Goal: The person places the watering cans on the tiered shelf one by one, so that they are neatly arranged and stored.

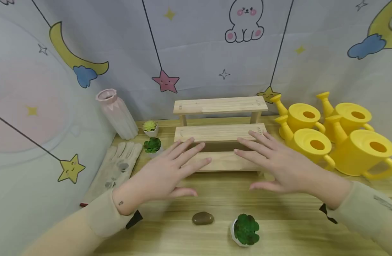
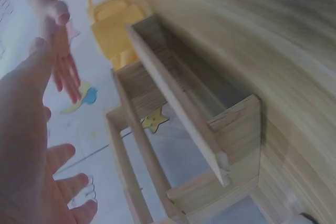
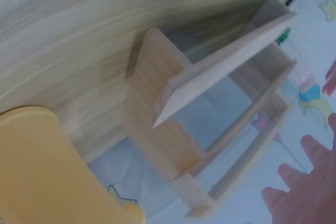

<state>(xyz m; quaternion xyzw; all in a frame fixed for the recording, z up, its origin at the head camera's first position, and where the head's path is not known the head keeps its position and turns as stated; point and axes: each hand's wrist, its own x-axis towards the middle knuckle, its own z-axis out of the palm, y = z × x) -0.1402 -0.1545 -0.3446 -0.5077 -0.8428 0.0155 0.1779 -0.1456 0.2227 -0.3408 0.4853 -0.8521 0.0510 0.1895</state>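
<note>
Both hands hover with fingers spread before a three-tier wooden shelf [image 1: 220, 133], and neither holds anything. My left hand [image 1: 167, 170] overlaps the left end of the lowest tier in the head view; my right hand [image 1: 279, 163] overlaps its right end. The wrist views show the shelf's stepped boards [image 2: 178, 103] beyond the left palm and its side panel [image 3: 157, 77] beside the right fingers. Nearer the person, a brown oval stone [image 1: 203, 218] lies on the table. To its right stands a green succulent in a white pot [image 1: 246, 230].
Several yellow watering cans [image 1: 362, 153] crowd the right side. At left stand a pink-and-white vase [image 1: 117, 113], a pale succulent [image 1: 150, 128] and a dark green one [image 1: 152, 146]. Light work gloves [image 1: 116, 170] lie in front of the vase. A patterned cloth [image 1: 202, 57] hangs behind.
</note>
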